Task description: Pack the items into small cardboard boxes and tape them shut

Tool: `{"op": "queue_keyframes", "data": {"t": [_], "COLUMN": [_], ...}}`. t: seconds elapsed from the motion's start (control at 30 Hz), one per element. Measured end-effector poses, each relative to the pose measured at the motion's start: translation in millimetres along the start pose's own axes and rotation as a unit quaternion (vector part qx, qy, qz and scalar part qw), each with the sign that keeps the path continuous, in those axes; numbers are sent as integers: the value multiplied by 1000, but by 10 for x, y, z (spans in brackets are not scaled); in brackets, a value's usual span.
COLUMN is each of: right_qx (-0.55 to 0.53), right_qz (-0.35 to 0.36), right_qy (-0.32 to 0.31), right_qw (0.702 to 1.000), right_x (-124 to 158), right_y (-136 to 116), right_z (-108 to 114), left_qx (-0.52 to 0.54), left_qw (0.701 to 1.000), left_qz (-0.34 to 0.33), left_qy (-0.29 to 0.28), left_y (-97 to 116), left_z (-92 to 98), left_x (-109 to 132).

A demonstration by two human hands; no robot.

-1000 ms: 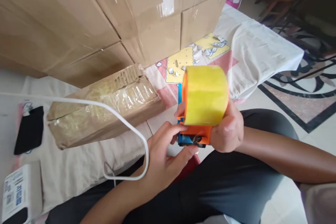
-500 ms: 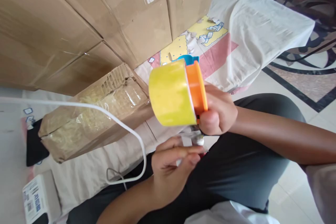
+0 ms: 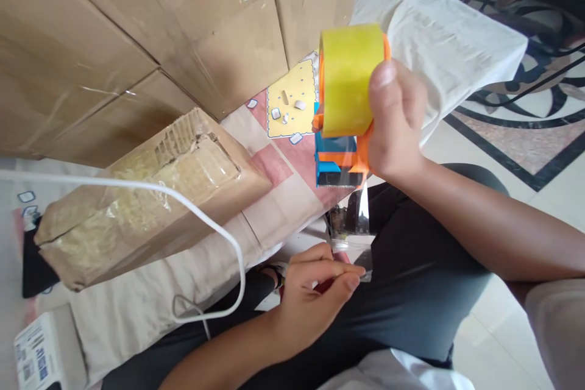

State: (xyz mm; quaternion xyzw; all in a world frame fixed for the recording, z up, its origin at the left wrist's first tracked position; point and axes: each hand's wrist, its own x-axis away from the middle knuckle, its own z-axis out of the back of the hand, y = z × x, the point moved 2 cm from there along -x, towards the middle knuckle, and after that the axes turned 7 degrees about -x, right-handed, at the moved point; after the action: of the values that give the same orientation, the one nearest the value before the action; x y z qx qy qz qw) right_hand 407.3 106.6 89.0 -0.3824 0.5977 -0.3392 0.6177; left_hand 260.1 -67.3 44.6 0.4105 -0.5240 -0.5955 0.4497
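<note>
My right hand grips a tape dispenser with an orange and blue frame, on which a yellow-looking roll of tape is mounted. A clear strip of packing tape hangs from the dispenser's black cutting edge down to my left hand. The thumb and fingers of that hand pinch the strip's free end above my lap. Left of both hands, a taped brown cardboard box lies on the cloth-covered bed, touched by neither.
Large taped cartons stand stacked behind the small box. A white cable loops across the left foreground. At lower left is a white device with a label; a black flat item lies partly under the box. Small scraps are on the patterned sheet.
My right hand has raised and turned the dispenser, moving it up and right away from my left hand. A longer strip of tape now stretches between them.
</note>
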Motion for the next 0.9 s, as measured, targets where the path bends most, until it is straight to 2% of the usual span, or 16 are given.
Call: {"op": "queue_keyframes", "data": {"t": [0.1, 0.2, 0.43, 0.57, 0.7, 0.8, 0.9], "right_qx": [23, 47, -106, -118, -94, -131, -187], "right_qz": [69, 90, 20, 21, 38, 25, -39], "right_qy": [16, 0, -22, -9, -3, 23, 3], "right_qw": [997, 995, 994, 993, 995, 991, 982], "right_x": [-6, -17, -17, -13, 8, 55, 116], "right_y": [12, 52, 121, 185, 212, 135, 30], "right_z": [59, 67, -18, -3, 5, -51, -154], "left_qx": [6, 15, 25, -4, -16, 0, 26], "left_qw": [1000, 999, 998, 1000, 1000, 1000, 999], "left_qz": [20, 39, 45, 19, 7, 8, -33], "left_qy": [5, 11, 19, 5, 17, 19, 17], "left_y": [88, 96, -11, 119, 193, 80, -61], "left_z": [17, 6, -43, 76, 156, 74, -37], "left_x": [48, 70, 11, 25, 28, 2, -4]}}
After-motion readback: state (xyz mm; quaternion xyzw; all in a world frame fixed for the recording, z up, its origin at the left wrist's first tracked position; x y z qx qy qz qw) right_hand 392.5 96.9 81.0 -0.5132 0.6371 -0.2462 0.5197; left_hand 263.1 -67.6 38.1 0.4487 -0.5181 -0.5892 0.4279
